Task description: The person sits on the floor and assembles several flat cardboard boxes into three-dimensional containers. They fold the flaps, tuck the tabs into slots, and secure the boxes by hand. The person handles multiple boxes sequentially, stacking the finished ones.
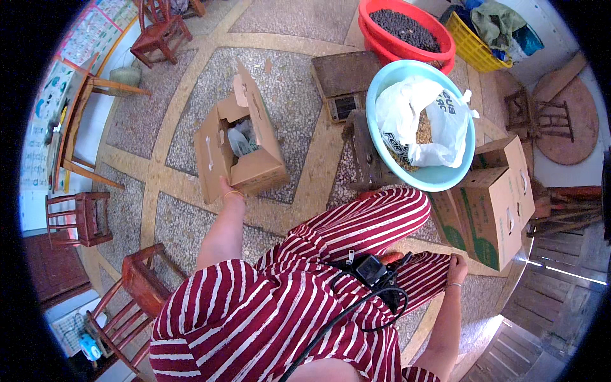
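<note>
My left hand (232, 192) reaches out and grips the near edge of a cardboard box (264, 175) on the floor, its thumb on the outside. The box's flaps stand up and out, and a clear plastic bag (242, 138) with something greenish in it lies inside. My right hand (456, 270) is down beside my striped trouser leg at the right, touching the cloth; its fingers are mostly hidden. In front of me a light blue basin (375, 137) holds a white plastic bag (445, 124) around tan, nut-like pieces (424, 130).
Two stacked red tubs (439, 32) with dark pieces stand behind the basin, beside a platform scale (344, 73). A yellow crate (477, 48) is at far right. Another large cardboard box (487, 210) stands right of my knees. Wooden chairs (130, 277) line the left.
</note>
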Motion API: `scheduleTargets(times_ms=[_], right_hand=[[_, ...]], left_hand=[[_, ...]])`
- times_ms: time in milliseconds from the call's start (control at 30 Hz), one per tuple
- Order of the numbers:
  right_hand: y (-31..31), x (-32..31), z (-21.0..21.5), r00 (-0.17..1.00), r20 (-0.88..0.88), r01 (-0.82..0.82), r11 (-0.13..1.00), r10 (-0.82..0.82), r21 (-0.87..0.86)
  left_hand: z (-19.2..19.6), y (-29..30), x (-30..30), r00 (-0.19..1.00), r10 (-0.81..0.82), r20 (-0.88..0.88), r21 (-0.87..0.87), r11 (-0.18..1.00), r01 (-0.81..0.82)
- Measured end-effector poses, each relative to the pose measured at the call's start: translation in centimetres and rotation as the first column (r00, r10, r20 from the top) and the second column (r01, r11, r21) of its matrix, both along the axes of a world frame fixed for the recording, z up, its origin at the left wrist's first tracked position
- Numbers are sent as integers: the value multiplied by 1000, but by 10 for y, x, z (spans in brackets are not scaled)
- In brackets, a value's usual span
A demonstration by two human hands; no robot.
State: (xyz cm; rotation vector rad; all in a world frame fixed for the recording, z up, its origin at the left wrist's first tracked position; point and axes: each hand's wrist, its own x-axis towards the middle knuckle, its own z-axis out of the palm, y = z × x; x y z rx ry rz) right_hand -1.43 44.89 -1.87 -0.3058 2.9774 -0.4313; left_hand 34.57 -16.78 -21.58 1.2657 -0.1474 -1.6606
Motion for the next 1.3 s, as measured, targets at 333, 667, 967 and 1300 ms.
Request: scheduleTargets(times_ms=[333,667,967,1300], right_hand=[[-3,3,-3,1000,-15,25,999,-25,-26],[-2,5,-3,998,-56,-45,999,43,-29],[-8,11,-1,997,-38,74,997,-74,6],[-6,24,8,981,-60,166,962,-183,-217]], left_hand=[[20,-62,-7,995,-94,22,-4,996,94],[126,-96,-45,965,-203,-164,-233,959,162],[248,-81,-38,915,-344,-209,-580,797,167],[431,7,-96,722,-591,-360,-849,529,9]])
